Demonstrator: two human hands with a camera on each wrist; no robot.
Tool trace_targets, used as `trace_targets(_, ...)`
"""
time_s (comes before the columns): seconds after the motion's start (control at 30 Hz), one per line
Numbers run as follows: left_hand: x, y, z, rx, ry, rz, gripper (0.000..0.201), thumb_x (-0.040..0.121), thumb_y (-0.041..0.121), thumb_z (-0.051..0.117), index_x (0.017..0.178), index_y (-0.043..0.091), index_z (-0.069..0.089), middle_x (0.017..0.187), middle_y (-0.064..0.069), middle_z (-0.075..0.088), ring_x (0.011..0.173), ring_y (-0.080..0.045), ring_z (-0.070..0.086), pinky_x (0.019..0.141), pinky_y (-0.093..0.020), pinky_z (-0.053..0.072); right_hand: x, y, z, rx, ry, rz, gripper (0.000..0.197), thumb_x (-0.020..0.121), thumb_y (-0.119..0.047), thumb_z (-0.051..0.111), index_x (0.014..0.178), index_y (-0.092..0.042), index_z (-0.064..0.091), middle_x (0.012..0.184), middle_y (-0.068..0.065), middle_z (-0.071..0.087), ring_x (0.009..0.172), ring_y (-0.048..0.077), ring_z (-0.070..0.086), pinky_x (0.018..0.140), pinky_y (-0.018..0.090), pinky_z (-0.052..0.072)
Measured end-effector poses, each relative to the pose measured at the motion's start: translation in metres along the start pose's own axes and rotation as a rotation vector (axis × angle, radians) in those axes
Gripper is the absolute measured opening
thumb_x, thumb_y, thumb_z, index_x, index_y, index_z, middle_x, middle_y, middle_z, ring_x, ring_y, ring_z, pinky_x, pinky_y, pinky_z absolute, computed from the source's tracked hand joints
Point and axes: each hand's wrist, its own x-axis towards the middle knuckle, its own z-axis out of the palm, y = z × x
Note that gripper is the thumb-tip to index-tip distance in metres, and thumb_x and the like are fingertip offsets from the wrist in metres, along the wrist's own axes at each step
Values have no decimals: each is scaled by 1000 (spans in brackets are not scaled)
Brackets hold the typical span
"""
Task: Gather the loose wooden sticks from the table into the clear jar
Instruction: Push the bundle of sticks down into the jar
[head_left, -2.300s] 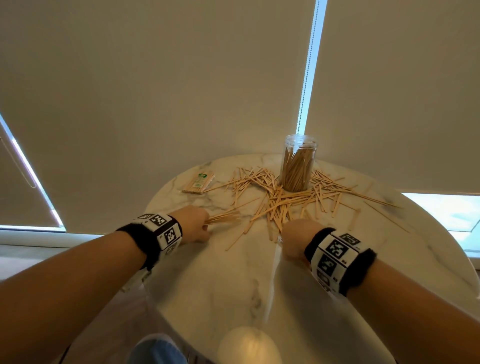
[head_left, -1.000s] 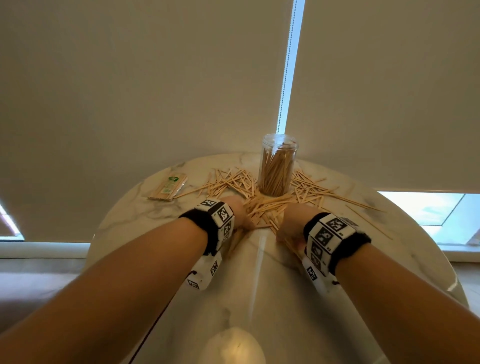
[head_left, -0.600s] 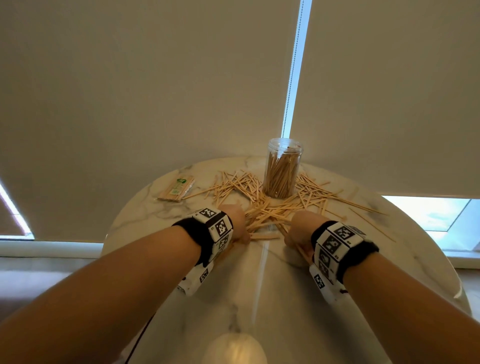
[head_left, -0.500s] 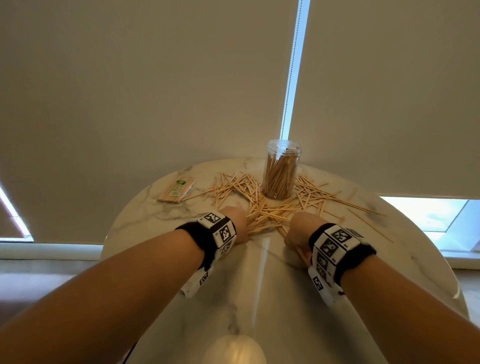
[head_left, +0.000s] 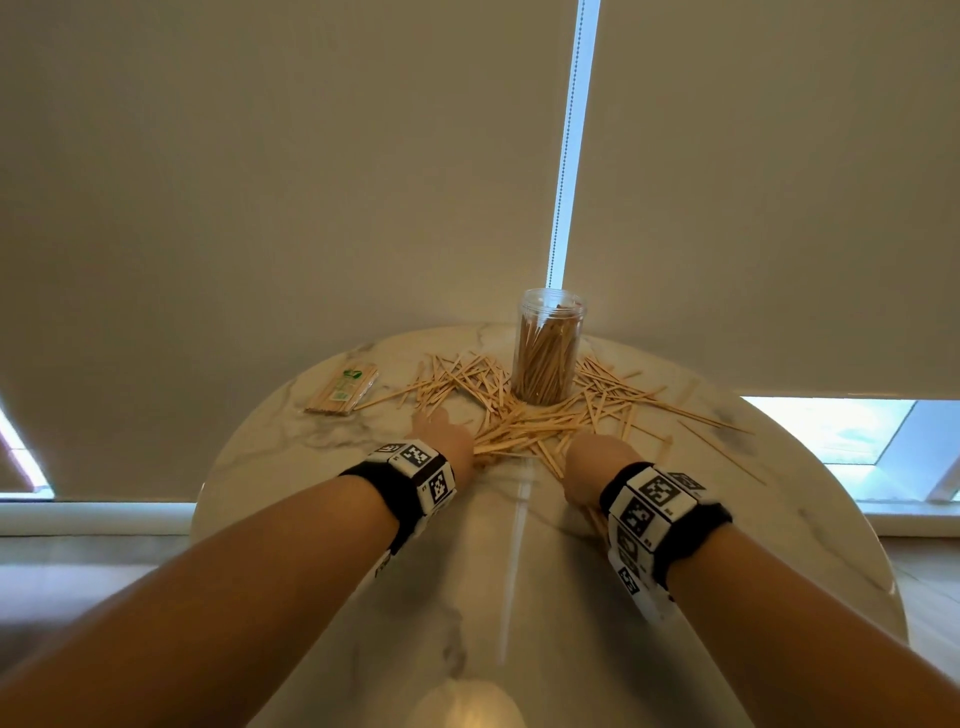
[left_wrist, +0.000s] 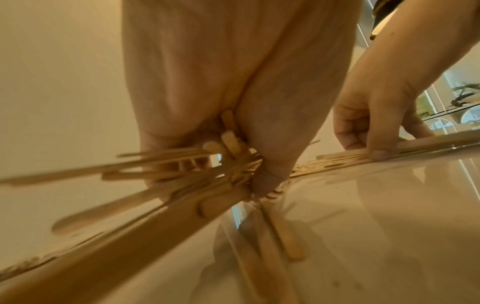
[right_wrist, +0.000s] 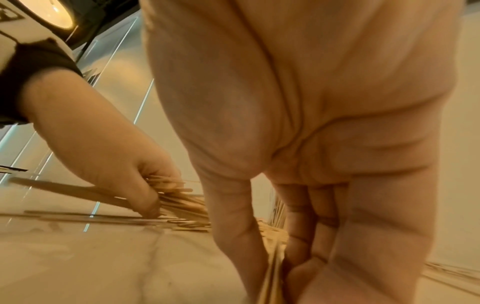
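Note:
A clear jar (head_left: 548, 353), partly filled with upright sticks, stands at the far middle of the round marble table (head_left: 779, 519). Loose wooden sticks (head_left: 524, 428) lie scattered around its base and toward me. My left hand (head_left: 447, 434) sits at the near left edge of the pile and grips a bundle of sticks (left_wrist: 182, 170) between thumb and fingers. My right hand (head_left: 592, 462) is at the pile's near right edge, its fingers curled around several sticks (right_wrist: 271, 273) against the table.
A wrapped pack of sticks (head_left: 343, 391) lies at the table's far left. Roller blinds hang close behind the table, with a bright gap behind the jar. The table's round edge falls away at left and right.
My left hand came in from the left with its bundle to the near edge of the pile. Both hands have drawn sticks inward and hold about the same place over the last half second.

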Motion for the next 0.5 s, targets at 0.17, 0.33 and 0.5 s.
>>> trace_targets(0.17,1,-13,-5,-190,-8,-27,30,104,30,44,125,11,53,123,-9,60,111,-27,58,85,-33,42,1,-1,4,35,-7,-8,29,99,-12,46,122,-2,60,121,13,64,111,28,62,87,32,50)
trace_targets(0.33,1,-30,-14,-326,21,8,17,104,19,43,104,8,56,88,-5,54,86,-21,52,72,-28,40,-2,0,4,72,0,-12,31,101,-13,44,127,-3,58,126,13,62,115,28,60,90,32,49)
trace_targets(0.5,5,-43,-11,-752,-20,-32,25,104,22,39,85,10,50,85,-12,55,78,-25,54,65,-30,43,-7,10,-9,262,-44,-23,30,97,-13,55,122,1,66,99,11,66,85,20,61,82,28,51)
